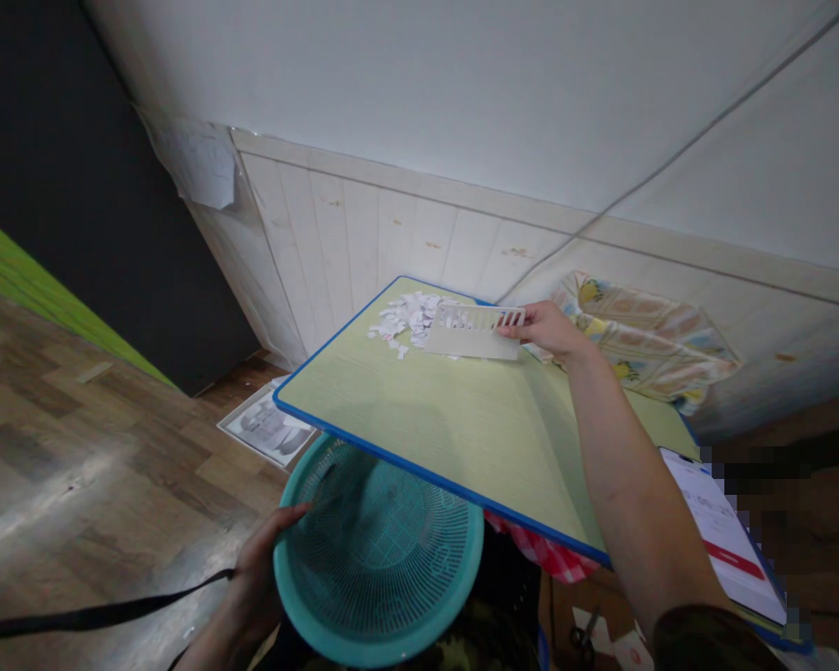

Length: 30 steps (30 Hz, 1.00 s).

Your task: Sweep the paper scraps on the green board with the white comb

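A low table point(426, 419) with a pale green top and blue edging stands against a white panelled wall. A fruit-print cushion point(643, 340) leans on the wall beyond the table's right side, and a printed paper point(720, 531) lies at its near right end. On the wooden floor to the left lies a grey printed sheet point(269, 424), and a black strap point(98, 615) runs across the lower left corner. The right hand point(545, 328) is stretched far out over the tabletop with the forearm nearly straight, its fingers pinched on the right end of a white slotted board point(475, 331), which stands on its long edge on the table. The board's left end touches a heap of paper scraps point(405, 321) at the far corner. The left hand point(266, 559) stays low and close to the body, clasped on the left rim of a teal mesh basket point(378, 559) with the thumb over the rim. The table's near edge hides the basket's far rim — inside, only its mesh shows.
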{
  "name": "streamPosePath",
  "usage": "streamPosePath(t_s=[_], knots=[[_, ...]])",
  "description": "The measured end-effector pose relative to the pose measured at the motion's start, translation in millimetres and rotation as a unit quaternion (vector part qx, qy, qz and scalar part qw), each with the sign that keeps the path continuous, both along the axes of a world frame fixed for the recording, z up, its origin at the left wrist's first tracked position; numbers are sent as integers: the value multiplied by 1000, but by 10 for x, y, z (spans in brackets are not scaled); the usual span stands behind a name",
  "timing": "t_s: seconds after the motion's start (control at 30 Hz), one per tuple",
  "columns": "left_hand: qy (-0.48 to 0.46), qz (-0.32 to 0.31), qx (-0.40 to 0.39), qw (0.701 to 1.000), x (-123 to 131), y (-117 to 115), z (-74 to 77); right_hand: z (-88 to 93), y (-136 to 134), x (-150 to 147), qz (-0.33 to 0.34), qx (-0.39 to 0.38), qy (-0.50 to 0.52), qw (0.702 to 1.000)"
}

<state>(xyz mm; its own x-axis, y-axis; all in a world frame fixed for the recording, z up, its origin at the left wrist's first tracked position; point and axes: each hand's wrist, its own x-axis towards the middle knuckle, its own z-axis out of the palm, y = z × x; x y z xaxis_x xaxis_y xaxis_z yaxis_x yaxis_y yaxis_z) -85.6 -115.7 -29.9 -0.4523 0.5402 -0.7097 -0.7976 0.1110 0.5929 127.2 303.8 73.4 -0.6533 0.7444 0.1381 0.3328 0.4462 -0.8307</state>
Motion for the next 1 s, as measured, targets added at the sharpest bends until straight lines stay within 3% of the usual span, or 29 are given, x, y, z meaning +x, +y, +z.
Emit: streamPosePath(t_s=[0.33,0.6,0.87,1.0], knots=[[13,-19,19,1000,-47,-53,-147,33,-42,23,14,-35,-6,999],[2,-9,1,1000,1,-20,-16,-61,-24,-85,9,-10,21,1000],[7,-18,24,1000,-12,-52,-130,-95,-17,-89,27,-22,18,999],[6,-12,14,1000,7,-28,-63,-119,-9,-113,16,-13,37,999]])
